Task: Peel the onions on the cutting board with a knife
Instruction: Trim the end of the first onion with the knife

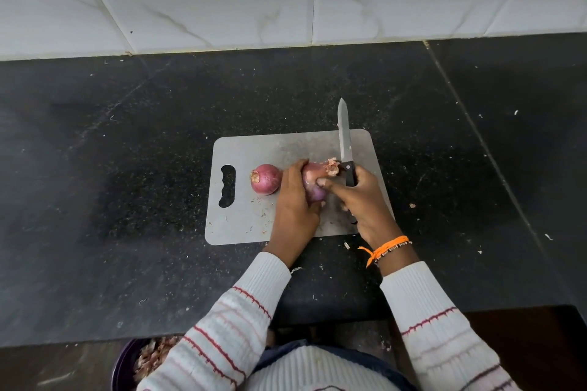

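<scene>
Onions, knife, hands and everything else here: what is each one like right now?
Held onion: partly peeled, skin lifted at its end, held over the board.
Other onion: unpeeled, lying on the board.
Knife: held, blade pointing away.
Left hand: grips the held onion.
Right hand: holds the knife, thumb on the held onion.
Board: flat on the counter, skin bits on it.
Bowl: holds peels.

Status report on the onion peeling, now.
Left hand grips the onion being peeled. Right hand holds the knife, blade pointing away, thumb on the onion. Second onion waits unpeeled on the cutting board. Nothing obstructing.
</scene>
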The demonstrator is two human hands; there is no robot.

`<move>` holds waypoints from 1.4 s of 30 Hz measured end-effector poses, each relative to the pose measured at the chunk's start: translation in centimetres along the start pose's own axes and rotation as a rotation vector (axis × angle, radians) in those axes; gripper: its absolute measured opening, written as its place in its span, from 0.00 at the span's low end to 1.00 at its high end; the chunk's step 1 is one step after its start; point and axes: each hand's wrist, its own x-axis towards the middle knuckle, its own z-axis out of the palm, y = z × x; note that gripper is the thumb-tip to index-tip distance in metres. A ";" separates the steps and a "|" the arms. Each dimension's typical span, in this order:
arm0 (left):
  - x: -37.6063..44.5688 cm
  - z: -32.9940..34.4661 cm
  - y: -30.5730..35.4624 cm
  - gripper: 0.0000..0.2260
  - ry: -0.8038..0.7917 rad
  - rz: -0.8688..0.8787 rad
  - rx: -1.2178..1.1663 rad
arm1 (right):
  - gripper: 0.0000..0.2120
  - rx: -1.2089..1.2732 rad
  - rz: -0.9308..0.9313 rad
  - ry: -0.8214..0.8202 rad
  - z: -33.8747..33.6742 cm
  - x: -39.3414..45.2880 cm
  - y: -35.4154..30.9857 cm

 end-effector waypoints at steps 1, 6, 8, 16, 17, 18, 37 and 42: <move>0.1 0.0 0.0 0.33 0.001 -0.004 0.002 | 0.12 0.007 0.006 0.006 0.1 0.2 0.1; 0.1 -0.1 -0.1 0.33 -0.010 -0.021 0.013 | 0.01 0.062 -0.005 0.007 0.5 1.1 0.2; 0.1 -0.2 -0.1 0.33 -0.013 -0.034 0.022 | 0.03 0.055 -0.012 0.000 0.6 1.4 0.1; 0.3 -0.7 0.6 0.31 -0.055 -0.088 -0.009 | 0.06 -0.044 -0.061 0.001 1.1 2.3 0.4; 0.4 -1.0 0.8 0.29 -0.068 -0.102 -0.026 | 0.07 -0.042 -0.069 0.002 1.0 2.3 0.5; 0.6 -1.3 1.0 0.27 -0.087 -0.116 -0.038 | 0.07 -0.045 -0.080 0.003 1.0 2.4 0.6; 0.5 -0.3 1.9 0.25 -0.030 -0.082 0.119 | 0.09 -0.182 -0.088 0.227 1.8 2.9 1.4; -0.2 -0.2 1.8 0.25 -0.002 -0.085 0.094 | 0.07 -0.066 0.008 0.353 1.0 3.8 1.7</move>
